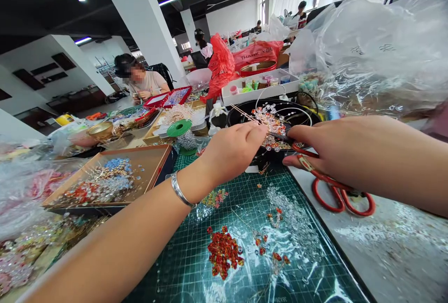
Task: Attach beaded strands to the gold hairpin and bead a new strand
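Observation:
My left hand (236, 149), with a silver bracelet at the wrist, is closed around a spray of clear and orange beads on thin wires (271, 123). My right hand (315, 146) grips red-handled scissors or pliers (308, 165), whose dark jaws reach the lower side of the spray. On the green cutting mat (189, 265) below lie a pile of red-orange beads (224, 251), a spread of clear beads (297, 223) and a few small wired bead pieces (261, 244).
A second red-handled pair (327, 195) rests right of the mat. At left is an open box (140, 177) of beads; behind it stands a green spool (179, 128). Plastic bags (378, 55) crowd the back right. A person (150, 81) sits at the back left.

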Motion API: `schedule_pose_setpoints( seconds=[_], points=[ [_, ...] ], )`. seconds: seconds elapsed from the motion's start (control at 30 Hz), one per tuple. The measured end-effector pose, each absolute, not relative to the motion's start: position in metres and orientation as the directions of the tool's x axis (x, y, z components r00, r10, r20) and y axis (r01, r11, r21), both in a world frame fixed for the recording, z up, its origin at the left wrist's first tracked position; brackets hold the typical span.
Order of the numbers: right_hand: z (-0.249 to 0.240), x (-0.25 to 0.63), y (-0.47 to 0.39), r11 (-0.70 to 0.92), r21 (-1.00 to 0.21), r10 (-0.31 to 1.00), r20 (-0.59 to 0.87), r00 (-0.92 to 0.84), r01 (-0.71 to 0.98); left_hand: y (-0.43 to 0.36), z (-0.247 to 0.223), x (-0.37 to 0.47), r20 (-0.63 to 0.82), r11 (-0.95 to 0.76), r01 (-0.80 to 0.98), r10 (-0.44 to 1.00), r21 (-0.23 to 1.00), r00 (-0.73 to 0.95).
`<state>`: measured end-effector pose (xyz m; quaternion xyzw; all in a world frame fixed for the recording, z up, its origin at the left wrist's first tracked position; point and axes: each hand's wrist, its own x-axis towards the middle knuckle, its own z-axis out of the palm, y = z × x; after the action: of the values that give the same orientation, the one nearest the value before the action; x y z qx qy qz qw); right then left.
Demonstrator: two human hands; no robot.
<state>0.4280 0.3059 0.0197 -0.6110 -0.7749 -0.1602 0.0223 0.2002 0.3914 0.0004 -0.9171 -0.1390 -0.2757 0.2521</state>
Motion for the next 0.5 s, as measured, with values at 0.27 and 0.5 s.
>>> schedule_pose_setpoints(
  seconds=[0.27,0.5],
  points=[
    [0.027,0.42,0.317,0.18,0.297,0.929,0.263,-0.262,0.938,0.403,0.005,0.209,0.559,-0.806,0.457,0.195,-0.377,0.806],
    [0.031,0.42,0.334,0.183,0.32,0.949,0.188,-0.252,0.93,0.42,0.002,0.216,0.484,-0.827,0.459,0.272,-0.323,0.832]
  ],
)
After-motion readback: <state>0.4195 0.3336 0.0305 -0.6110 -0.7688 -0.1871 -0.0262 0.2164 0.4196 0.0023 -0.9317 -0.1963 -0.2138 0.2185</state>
